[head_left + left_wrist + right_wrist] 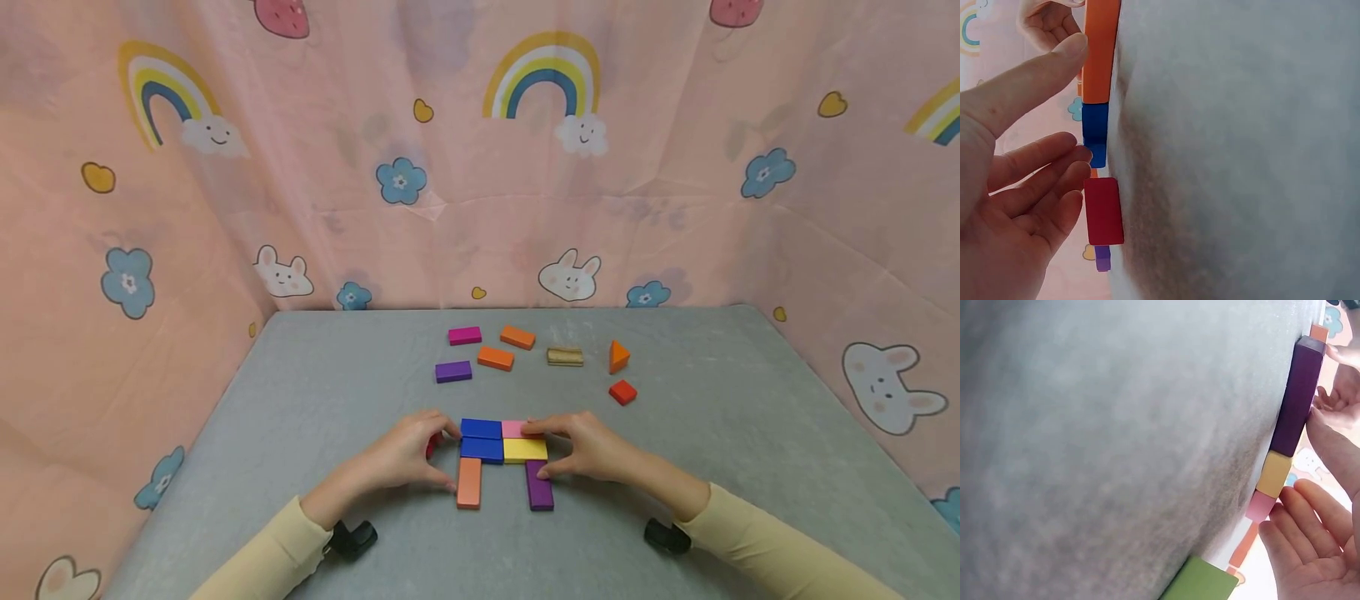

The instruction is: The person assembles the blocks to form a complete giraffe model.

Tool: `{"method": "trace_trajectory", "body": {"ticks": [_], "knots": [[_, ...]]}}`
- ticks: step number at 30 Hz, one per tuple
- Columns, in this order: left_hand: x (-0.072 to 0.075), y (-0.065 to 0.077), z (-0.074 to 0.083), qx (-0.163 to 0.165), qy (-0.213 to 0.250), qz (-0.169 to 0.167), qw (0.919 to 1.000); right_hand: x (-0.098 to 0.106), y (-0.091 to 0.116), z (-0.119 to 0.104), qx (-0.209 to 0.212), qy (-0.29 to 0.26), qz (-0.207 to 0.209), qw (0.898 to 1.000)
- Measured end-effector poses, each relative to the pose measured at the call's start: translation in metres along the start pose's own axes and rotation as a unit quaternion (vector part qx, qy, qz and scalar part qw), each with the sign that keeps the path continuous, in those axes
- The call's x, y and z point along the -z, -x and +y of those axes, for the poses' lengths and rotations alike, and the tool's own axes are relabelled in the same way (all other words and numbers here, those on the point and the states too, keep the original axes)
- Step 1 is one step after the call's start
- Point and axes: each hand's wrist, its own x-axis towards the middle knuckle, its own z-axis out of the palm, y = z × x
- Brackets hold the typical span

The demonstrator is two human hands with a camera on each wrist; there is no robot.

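Observation:
Flat blocks lie together in front of me: two blue blocks beside a pink block and a yellow block. Below them, a light orange block and a dark purple block extend toward me like legs. My left hand is at the left side, thumb by the light orange block and fingertips by the blue ones. On the right, my right hand touches the pink block with a fingertip and the purple block with its thumb. A red block sits near the left fingers, mostly hidden from above.
Farther back lie a magenta block, two orange blocks, a violet block, a gold-brown block, an orange triangular block and a small red block. A green block shows in the right wrist view.

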Motion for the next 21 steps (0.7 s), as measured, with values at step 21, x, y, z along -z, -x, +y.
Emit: {"method": "trace_trajectory", "body": {"ticks": [21], "knots": [[-0.0017,0.0008,0.0032,-0.003,-0.006,-0.004,1.0,-0.0008,0.0004,0.0001,-0.001,0.002,0.004,1.0]]}}
